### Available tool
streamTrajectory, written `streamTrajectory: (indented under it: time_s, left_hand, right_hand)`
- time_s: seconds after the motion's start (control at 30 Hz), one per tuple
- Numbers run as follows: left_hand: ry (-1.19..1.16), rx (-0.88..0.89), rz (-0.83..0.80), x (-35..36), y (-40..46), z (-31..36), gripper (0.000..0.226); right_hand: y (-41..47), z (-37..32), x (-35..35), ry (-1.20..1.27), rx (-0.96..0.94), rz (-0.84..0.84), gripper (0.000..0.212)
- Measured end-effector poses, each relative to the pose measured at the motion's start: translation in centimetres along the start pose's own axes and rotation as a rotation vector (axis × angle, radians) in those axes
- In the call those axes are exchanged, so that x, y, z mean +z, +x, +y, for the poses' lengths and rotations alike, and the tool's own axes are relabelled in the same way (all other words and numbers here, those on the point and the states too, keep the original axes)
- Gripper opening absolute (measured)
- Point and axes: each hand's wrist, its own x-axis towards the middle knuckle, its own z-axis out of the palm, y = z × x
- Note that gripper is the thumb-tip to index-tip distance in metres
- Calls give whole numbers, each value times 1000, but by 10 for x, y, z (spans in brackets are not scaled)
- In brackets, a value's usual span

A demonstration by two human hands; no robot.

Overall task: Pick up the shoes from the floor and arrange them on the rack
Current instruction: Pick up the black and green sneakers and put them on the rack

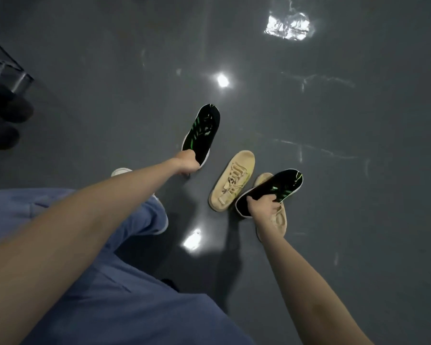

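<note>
My left hand grips the heel of a black shoe with green stripes, its toe pointing away from me. My right hand holds the matching black and green shoe by its heel opening, toe pointing up and right. Below them on the grey floor lies a tan lace-up shoe. A second tan shoe lies beside it, mostly hidden under my right hand and the black shoe. The rack shows only as a dark corner at the left edge.
Dark shoes sit on the rack's lower part at the left. My blue-trousered leg and a white shoe tip fill the lower left. The glossy grey floor shows bright light reflections.
</note>
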Motion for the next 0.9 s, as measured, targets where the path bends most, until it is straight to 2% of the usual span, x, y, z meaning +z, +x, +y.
streamTrajectory:
  time_s: [0.1,0.17,0.3,0.4,0.53,0.57,0.67,0.8,0.9]
  left_hand:
    - [-21,-11,27,13,12,-11,14]
    - [-19,-4,68,17,19,-16,17]
    - [-18,-24,113,17,31,-25,26]
    - [-11,-35,111,18,35,-31,27]
    - [-95,-66,49,19,35,-29,27]
    - [-133,-65,37,17,35,-28,24]
    - [-286,-27,39,9,36,-18,17]
    - [-461,-20,122,-14,37,-10,35]
    - [-560,-28,205,-32,33,-18,62]
  right_hand:
    - [8,5,11,105,183,-40,84]
    - [13,6,14,268,281,-63,84]
    - [24,13,15,589,401,7,92]
    - [25,11,17,712,352,23,75]
    - [22,-8,5,750,99,243,46]
    - [22,-10,0,768,37,252,39]
    - [17,-6,-11,742,-213,77,29]
    - [9,-11,-26,589,-507,-230,32]
    - [-4,-33,-28,469,-579,-521,40]
